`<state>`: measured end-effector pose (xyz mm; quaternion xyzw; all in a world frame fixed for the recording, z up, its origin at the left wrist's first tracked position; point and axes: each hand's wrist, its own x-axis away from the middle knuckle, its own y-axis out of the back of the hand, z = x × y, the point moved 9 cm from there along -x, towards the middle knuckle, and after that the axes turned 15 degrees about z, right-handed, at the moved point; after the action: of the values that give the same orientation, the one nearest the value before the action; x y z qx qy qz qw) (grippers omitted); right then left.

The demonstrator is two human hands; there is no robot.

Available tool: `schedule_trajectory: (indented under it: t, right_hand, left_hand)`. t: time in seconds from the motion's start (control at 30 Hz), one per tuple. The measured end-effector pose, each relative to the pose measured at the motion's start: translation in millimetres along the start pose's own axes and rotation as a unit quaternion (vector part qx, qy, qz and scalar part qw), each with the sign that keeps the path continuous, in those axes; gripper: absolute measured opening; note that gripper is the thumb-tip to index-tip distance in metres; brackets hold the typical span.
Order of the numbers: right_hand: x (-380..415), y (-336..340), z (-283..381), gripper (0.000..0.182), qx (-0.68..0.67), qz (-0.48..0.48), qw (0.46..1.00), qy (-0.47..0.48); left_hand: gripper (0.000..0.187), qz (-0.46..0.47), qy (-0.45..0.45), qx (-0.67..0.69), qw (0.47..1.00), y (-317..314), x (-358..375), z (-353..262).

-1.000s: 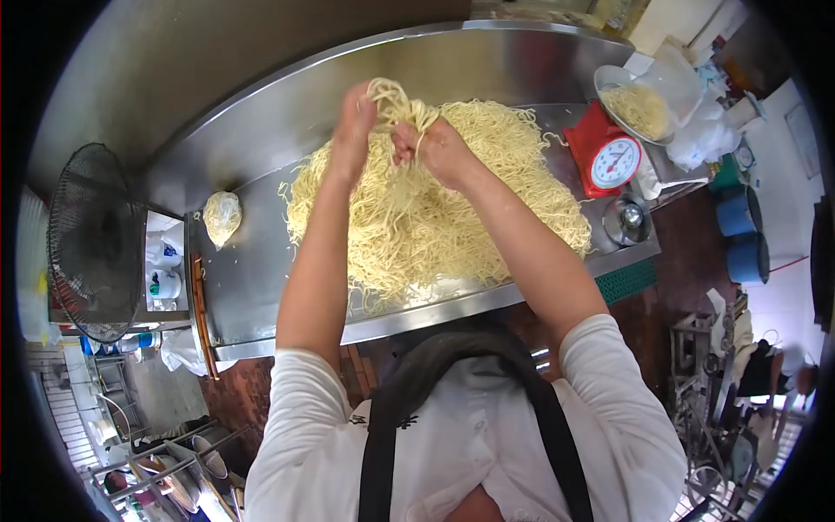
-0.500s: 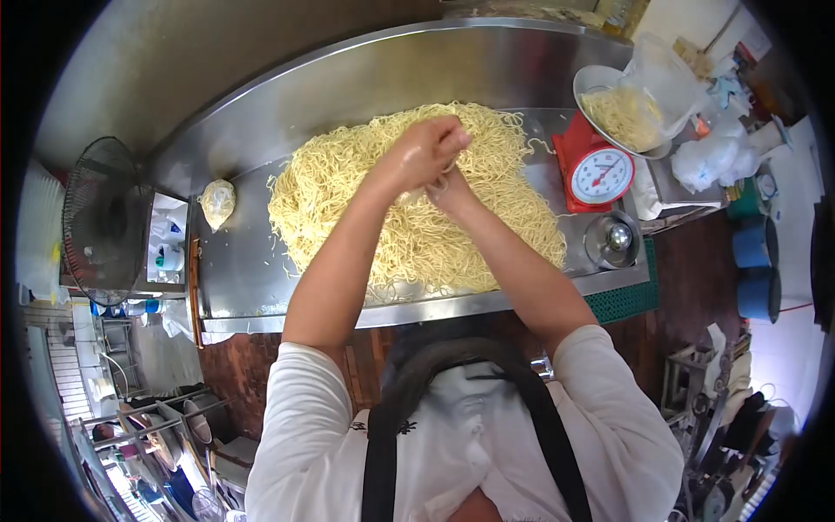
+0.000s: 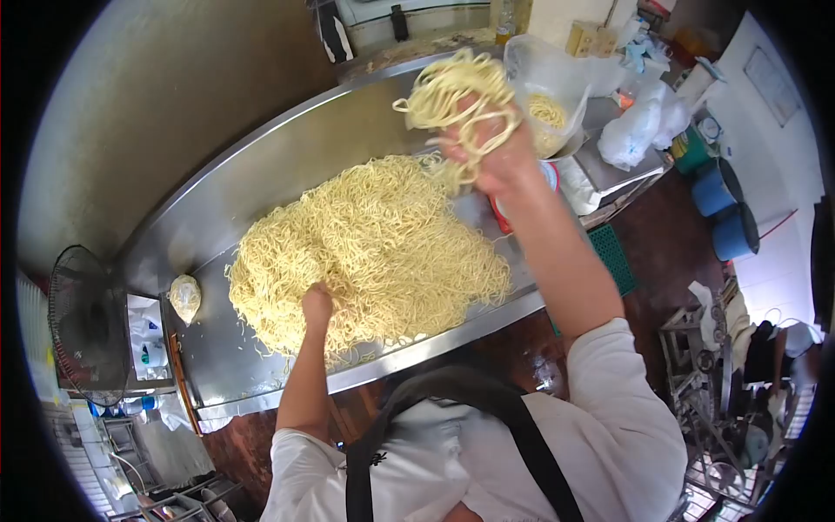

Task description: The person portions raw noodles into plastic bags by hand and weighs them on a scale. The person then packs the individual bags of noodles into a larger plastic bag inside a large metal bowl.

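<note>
A broad heap of yellow noodles [image 3: 383, 235] lies on the steel worktop [image 3: 222, 357]. My right hand [image 3: 496, 157] is raised above the heap's far right side, closed around a bunch of noodles [image 3: 461, 91]; loose strands dangle from it. At the heap's near left part, my left hand [image 3: 317, 304] is pushed into the noodles, and its fingers are hidden there. Beyond the right hand, a clear plastic bag [image 3: 570, 113] with noodles inside sits in a pan on the red scale [image 3: 500, 213]. My right forearm hides most of the scale.
A tied bag [image 3: 185, 298] lies at the worktop's left end, near a black fan [image 3: 87, 322]. White plastic bags [image 3: 639, 126] rest on the side counter at right. Blue bins [image 3: 735, 230] and a green crate [image 3: 613, 257] are below. A raised steel wall backs the worktop.
My hands, together over the heap before, are now apart. The right has risen far right with noodles in it; the left has moved down and left into the heap. The view has turned.
</note>
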<state>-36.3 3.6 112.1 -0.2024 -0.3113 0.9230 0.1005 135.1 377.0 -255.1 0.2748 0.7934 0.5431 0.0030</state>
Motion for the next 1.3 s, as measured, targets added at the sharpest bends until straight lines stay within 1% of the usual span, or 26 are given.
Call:
schedule_trajectory:
  t: [0.03,0.07,0.1,0.13,0.17,0.2,0.23,0.3,0.37,0.4,0.43,0.47,0.53,0.57,0.67,0.77,0.8,0.87,0.93,0.97,1.0,1.07,1.1,1.13,1.23,1.3]
  right_hand:
    - [-7.8,-5.2,29.2,0.014,0.039,0.06,0.996,0.045]
    - [-10.4,-1.3,54.0,0.017,0.08,0.029,0.993,0.077]
    - [-12.7,-0.7,79.6,0.02,0.121,-0.001,0.987,0.109]
    - [-20.6,-0.3,101.6,0.018,0.162,0.024,0.978,0.127]
    - [-31.9,3.4,125.1,0.017,0.203,0.05,0.967,0.144]
    - [-44.3,5.0,144.6,0.016,0.243,0.078,0.953,0.161]
    - [-56.6,13.3,163.3,0.025,0.234,0.063,0.951,0.191]
    - [-71.0,29.9,194.3,0.045,0.212,0.026,0.945,0.248]
    - [-68.1,28.1,214.3,0.028,0.374,0.038,0.888,0.264]
    - [-66.2,26.5,220.0,0.02,0.452,0.043,0.849,0.269]
    - [-52.7,25.9,219.0,0.021,0.58,0.021,0.746,0.326]
    - [-36.4,34.5,199.8,0.023,0.69,-0.002,0.62,0.373]
    - [-40.7,81.5,150.3,0.028,0.789,0.02,0.544,0.285]
    - [-51.7,116.9,123.3,0.031,0.782,0.065,0.601,0.151]
    - [-51.1,174.8,107.5,0.057,0.857,-0.016,0.514,-0.03]
    - [-40.7,104.3,147.4,0.048,0.819,-0.007,0.562,-0.117]
    - [-28.7,78.5,161.8,0.036,0.868,-0.091,0.487,-0.027]
    - [-24.2,125.7,155.3,0.031,0.913,-0.206,0.347,0.067]
    - [-30.3,161.0,161.7,0.029,0.939,-0.165,0.296,0.06]
    - [-34.2,178.3,163.4,0.03,0.945,-0.072,0.318,0.004]
    - [-39.4,183.0,155.4,0.031,0.94,0.023,0.336,-0.051]
    - [-29.6,114.3,180.4,0.031,0.844,-0.038,0.532,-0.059]
    - [-24.3,82.3,183.3,0.031,0.778,-0.07,0.621,-0.062]
    - [-23.4,46.0,179.4,0.029,0.806,-0.057,0.588,0.033]
    - [-35.9,56.1,89.7,0.023,0.85,0.006,0.523,0.057]
    - [-20.2,64.7,-15.7,0.019,0.799,0.17,0.538,-0.208]
  left_hand:
    - [0.043,0.042,0.049,-0.176,0.982,8.4,-7.4,-3.9]
    - [0.047,-0.078,0.009,-0.188,0.979,30.6,-5.8,-28.2]
    - [0.051,-0.197,-0.03,-0.194,0.96,71.4,9.2,-87.0]
    - [0.061,-0.156,-0.102,-0.133,0.973,81.6,-12.7,-134.0]
    - [0.065,-0.157,-0.144,0.036,0.976,120.0,11.2,-222.4]
    - [0.069,0.008,-0.172,0.236,0.956,126.8,16.1,-297.4]
    - [0.074,0.064,-0.256,0.281,0.923,136.6,28.2,-375.2]
    - [0.082,0.031,-0.362,0.236,0.901,164.9,50.6,-487.0]
    - [0.066,-0.085,-0.382,0.207,0.897,166.7,16.9,-550.5]
    - [0.055,-0.024,-0.377,0.28,0.883,148.6,-32.8,-569.3]
    - [0.046,0.039,-0.369,0.35,0.86,129.9,-67.4,-580.4]
    - [0.039,0.038,-0.351,0.407,0.842,132.4,-69.2,-577.6]
    - [0.027,0.037,-0.312,0.513,0.799,142.5,-70.2,-566.4]
    - [0.026,0.036,-0.319,0.517,0.794,143.1,-68.4,-562.9]
    - [0.023,0.006,-0.337,0.502,0.797,149.9,-57.9,-555.5]
    - [0.025,-0.058,-0.361,0.447,0.817,154.4,-56.6,-555.9]
    - [0.025,-0.067,-0.374,0.441,0.813,155.8,-54.2,-555.6]
    - [0.025,-0.097,-0.406,0.422,0.805,168.3,-44.7,-553.3]
    - [0.025,-0.143,-0.439,0.386,0.799,192.3,-25.0,-545.2]
    - [0.025,-0.165,-0.453,0.362,0.798,207.3,-11.5,-538.5]
    - [0.025,-0.125,-0.472,0.414,0.769,219.1,-6.2,-530.5]
    - [0.026,-0.04,-0.497,0.513,0.698,247.0,8.6,-509.7]
    - [0.026,-0.038,-0.482,0.512,0.71,270.6,19.2,-497.3]
    - [0.025,-0.011,-0.446,0.509,0.736,289.5,20.0,-484.6]
    - [0.023,0.078,-0.375,0.462,0.8,277.4,-31.7,-412.8]
    - [0.022,0.135,-0.306,0.454,0.826,221.5,-60.7,-345.5]
